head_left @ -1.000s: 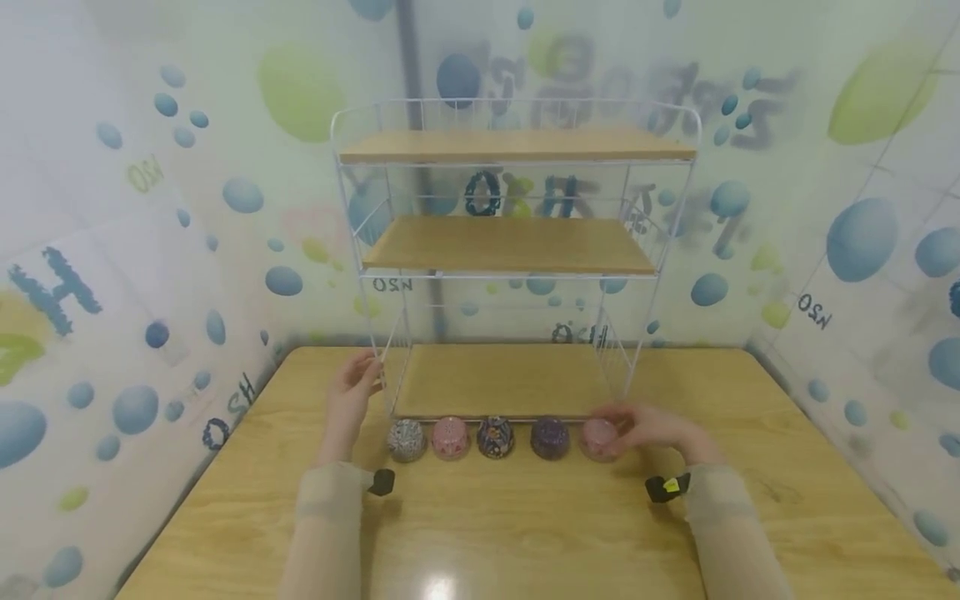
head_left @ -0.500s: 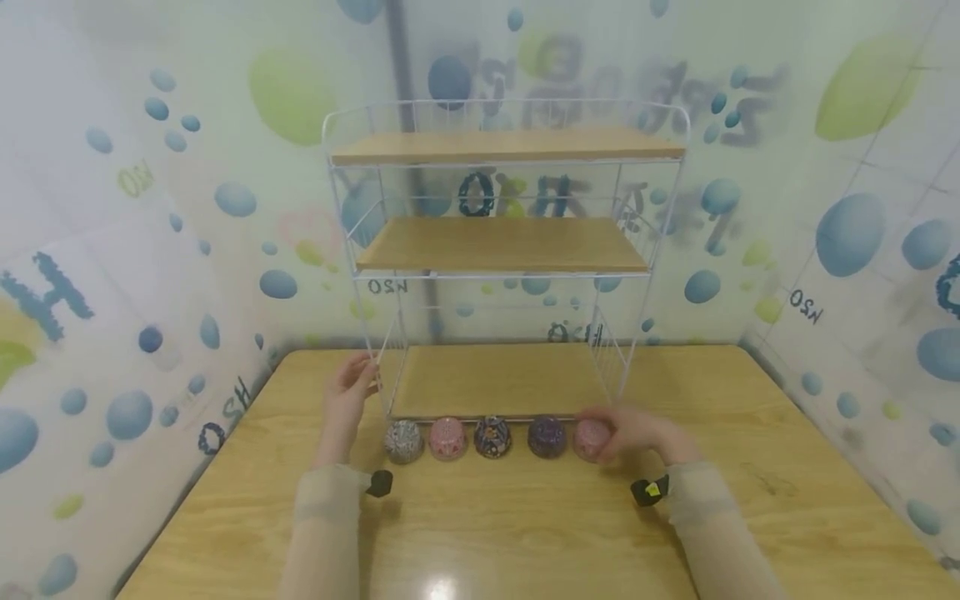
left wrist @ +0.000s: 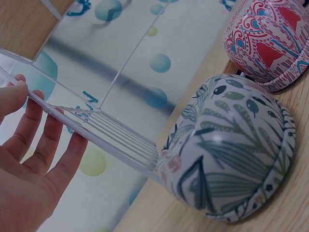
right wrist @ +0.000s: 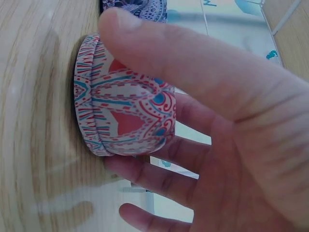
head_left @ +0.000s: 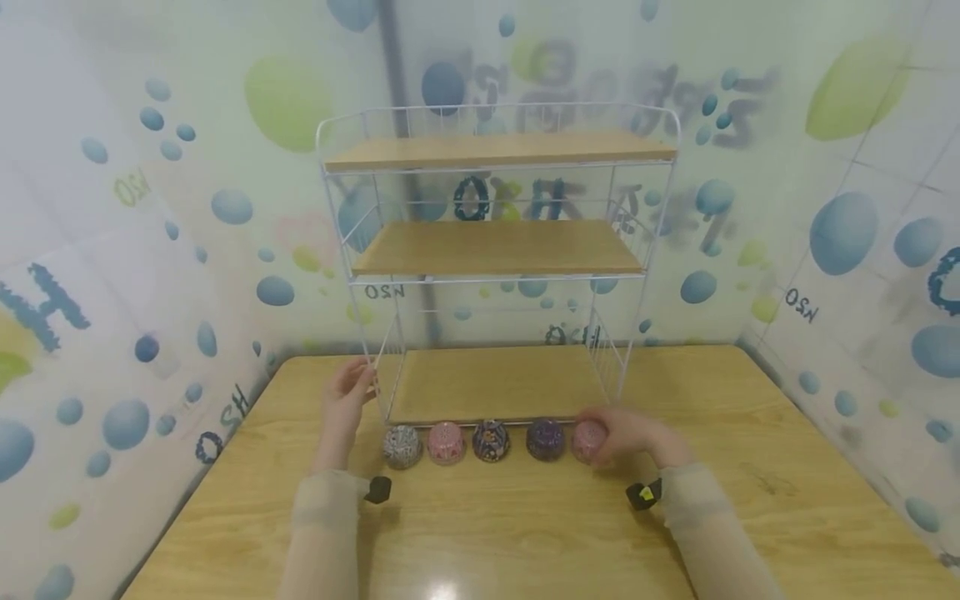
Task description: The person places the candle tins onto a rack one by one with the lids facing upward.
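Observation:
My left hand [head_left: 347,408] holds the left front post of a white wire rack with wooden shelves [head_left: 498,247]. In the left wrist view its thumb and fingers lie around the white rail [left wrist: 67,121]. My right hand [head_left: 637,437] grips a red-and-white patterned round tin [right wrist: 125,108] at the right end of a row, thumb on the near side and fingers behind. Left of it in the head view stand a purple tin [head_left: 545,440], a dark floral tin [head_left: 491,442], a pink tin [head_left: 447,443] and a leaf-patterned tin [head_left: 402,447].
The row of tins runs along the front of the rack's bottom shelf [head_left: 502,383], on a wooden table [head_left: 510,525]. A patterned wall [head_left: 285,208] rises behind the rack and on both sides.
The right hand has shifted the tin it grips slightly left, closer to the purple tin. The left hand keeps its place on the post. The head view has turned a little.

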Motion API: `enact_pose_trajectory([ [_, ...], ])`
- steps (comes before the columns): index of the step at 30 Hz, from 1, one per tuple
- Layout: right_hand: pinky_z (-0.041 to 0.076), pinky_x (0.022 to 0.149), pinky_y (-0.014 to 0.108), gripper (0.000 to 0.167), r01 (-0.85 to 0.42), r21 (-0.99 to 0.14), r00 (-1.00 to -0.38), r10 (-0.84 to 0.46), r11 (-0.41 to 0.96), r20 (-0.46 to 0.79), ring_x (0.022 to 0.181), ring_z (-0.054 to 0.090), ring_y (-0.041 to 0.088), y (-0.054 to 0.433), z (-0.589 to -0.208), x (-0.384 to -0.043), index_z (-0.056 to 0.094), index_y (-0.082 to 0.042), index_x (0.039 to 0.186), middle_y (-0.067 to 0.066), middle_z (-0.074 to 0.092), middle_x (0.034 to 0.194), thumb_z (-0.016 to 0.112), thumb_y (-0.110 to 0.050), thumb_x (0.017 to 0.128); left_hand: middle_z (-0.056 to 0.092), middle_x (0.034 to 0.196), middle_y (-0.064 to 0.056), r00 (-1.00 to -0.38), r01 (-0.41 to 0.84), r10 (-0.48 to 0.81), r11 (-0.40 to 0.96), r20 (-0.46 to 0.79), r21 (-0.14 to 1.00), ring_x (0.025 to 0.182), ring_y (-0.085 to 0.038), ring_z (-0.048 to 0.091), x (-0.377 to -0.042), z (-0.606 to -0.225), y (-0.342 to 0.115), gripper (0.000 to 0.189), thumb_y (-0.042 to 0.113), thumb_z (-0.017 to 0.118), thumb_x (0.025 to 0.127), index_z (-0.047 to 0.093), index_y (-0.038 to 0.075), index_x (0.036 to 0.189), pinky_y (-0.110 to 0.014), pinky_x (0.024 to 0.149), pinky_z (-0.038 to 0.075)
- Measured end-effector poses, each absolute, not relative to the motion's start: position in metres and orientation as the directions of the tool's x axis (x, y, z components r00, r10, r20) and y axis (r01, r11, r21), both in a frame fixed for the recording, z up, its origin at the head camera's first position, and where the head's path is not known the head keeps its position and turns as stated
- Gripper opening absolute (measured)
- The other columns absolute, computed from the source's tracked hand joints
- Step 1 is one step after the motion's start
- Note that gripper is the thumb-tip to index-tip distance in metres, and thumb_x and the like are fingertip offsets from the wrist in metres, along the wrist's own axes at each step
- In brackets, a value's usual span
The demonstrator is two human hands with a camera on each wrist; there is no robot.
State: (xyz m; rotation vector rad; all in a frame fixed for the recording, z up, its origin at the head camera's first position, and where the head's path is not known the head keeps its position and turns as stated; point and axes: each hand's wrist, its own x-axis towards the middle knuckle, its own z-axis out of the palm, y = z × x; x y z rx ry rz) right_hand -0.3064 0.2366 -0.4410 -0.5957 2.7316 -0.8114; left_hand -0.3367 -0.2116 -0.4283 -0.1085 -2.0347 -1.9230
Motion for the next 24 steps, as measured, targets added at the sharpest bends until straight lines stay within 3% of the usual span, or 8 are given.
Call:
enact_pose_trajectory([
  [3, 0.047, 0.095, 0.054, 0.077, -0.334, -0.553, -0.890, -0.449, 0.764, -0.084, 0.110, 0.056, 0.034, 0.2356, -0.4407, -0.3074, 0.059, -0.006, 0.128, 0.012, 0.062, 0.120, 0.088, -0.019, 0.058, 0.062, 0.117, -0.011, -0.937, 0.286, -0.184, 0.080, 0.296, 0.955, 0.105, -0.023, 0.058, -0.3354, -0.4280, -0.2116, 0.036, 0.019, 0.057, 0.099, 0.052, -0.002, 0.129, -0.026, 0.085, 0.055],
  [7, 0.050, 0.090, 0.051, 0.073, -0.360, -0.552, -0.884, -0.464, 0.752, -0.055, 0.102, 0.058, 0.029, 0.2360, -0.4408, -0.3081, 0.060, -0.003, 0.124, 0.010, 0.064, 0.113, 0.087, -0.016, 0.057, 0.063, 0.112, -0.005, -0.936, 0.285, -0.190, 0.089, 0.297, 0.954, 0.103, -0.021, 0.060, -0.3350, -0.4277, -0.2109, 0.033, 0.016, 0.056, 0.100, 0.053, -0.002, 0.127, -0.026, 0.085, 0.055],
  [11, 0.051, 0.088, 0.050, 0.070, -0.354, -0.570, -0.884, -0.465, 0.741, -0.055, 0.101, 0.058, 0.029, 0.2375, -0.4410, -0.3074, 0.061, -0.002, 0.122, 0.009, 0.063, 0.111, 0.088, -0.016, 0.058, 0.062, 0.115, -0.007, -0.937, 0.289, -0.173, 0.102, 0.303, 0.952, 0.102, -0.018, 0.060, -0.3359, -0.4256, -0.2101, 0.035, 0.017, 0.056, 0.100, 0.052, -0.003, 0.128, -0.029, 0.087, 0.055],
  [19, 0.051, 0.088, 0.048, 0.067, -0.334, -0.587, -0.892, -0.449, 0.738, -0.056, 0.100, 0.057, 0.025, 0.2368, -0.4400, -0.3096, 0.061, -0.006, 0.120, 0.003, 0.062, 0.106, 0.088, -0.019, 0.059, 0.063, 0.106, 0.007, -0.934, 0.300, -0.172, 0.096, 0.313, 0.949, 0.097, -0.010, 0.060, -0.3378, -0.4234, -0.2123, 0.032, 0.013, 0.056, 0.099, 0.053, -0.004, 0.127, -0.029, 0.087, 0.055],
  [24, 0.051, 0.085, 0.047, 0.058, -0.385, -0.566, -0.883, -0.469, 0.728, -0.002, 0.097, 0.058, 0.026, 0.2371, -0.4324, -0.3060, 0.062, -0.004, 0.115, 0.004, 0.062, 0.103, 0.085, -0.015, 0.062, 0.063, 0.111, 0.003, -0.941, 0.287, -0.166, 0.070, 0.295, 0.955, 0.099, -0.011, 0.060, -0.3345, -0.4256, -0.2121, 0.032, 0.015, 0.056, 0.099, 0.053, -0.002, 0.127, -0.033, 0.090, 0.054],
])
